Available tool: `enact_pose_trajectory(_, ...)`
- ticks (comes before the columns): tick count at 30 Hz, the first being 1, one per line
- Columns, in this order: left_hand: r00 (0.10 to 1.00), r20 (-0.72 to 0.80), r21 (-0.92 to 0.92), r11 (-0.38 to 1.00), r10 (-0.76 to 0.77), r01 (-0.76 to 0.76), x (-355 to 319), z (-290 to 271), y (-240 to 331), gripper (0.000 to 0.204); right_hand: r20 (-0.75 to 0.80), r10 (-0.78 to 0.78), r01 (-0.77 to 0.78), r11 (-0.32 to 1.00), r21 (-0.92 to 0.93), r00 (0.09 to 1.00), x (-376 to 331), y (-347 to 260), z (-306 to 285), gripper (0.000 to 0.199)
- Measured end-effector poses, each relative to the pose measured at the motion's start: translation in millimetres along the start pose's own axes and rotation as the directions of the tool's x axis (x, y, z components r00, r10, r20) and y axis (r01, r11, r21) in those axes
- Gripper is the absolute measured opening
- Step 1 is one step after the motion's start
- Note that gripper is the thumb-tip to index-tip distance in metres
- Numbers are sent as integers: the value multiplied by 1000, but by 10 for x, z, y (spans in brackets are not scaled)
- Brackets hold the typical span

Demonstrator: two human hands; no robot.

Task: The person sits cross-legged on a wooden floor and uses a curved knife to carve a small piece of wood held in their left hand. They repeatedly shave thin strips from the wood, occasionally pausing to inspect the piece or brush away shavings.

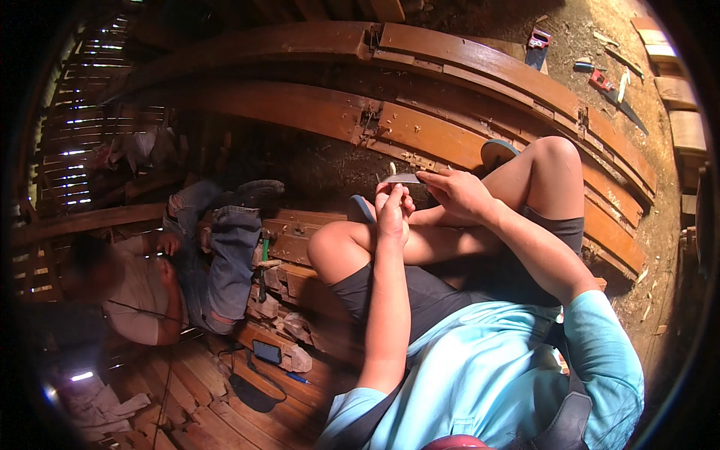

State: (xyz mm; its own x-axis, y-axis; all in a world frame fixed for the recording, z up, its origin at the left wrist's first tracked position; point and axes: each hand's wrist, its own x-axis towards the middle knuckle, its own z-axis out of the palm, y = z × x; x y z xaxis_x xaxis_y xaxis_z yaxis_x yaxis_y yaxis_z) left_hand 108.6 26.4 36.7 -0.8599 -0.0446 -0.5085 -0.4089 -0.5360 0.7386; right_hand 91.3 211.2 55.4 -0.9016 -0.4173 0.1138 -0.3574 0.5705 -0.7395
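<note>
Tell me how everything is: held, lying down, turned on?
Knife: blade bare, held
Pale wood strip: apparently held
Left hand: closed, apparently pinching the strip
Right hand: closed around the knife
Smartphone: face up; whether on, unclear
Red-handled handsaws: lying down, unheld
Notched wooden beams: lying down
Blue pen: lying down

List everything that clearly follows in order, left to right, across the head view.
Co-worker's beige shirt → dark rectangular phone → slim blue pen → bare left hand → bare right hand, holding a thin grey metal blade → upper red-handled saw → lower red-handled saw.
</note>
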Motion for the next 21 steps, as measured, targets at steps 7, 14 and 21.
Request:
enact_pose_trajectory(7, 1000, 6, -24, 1000, 18, -18, 27, -8, -19, 15, -15, 21, -20, 1000, 23, 1000, 16, 51, 29, 32)
enact_pose_trajectory(14, 999, -22, 108, 994, 34, -32, 42, -5, -52, 19, 19, 22, -23, 998, 51, 1000, 19, 96, 51, 33)
enact_pose_trajectory(21, 1000, -2, 142, 990, 13, -12, 34, 4, -28, 21, 116, 12, -24, 994, 109, 993, 46, 86, -30, 36)
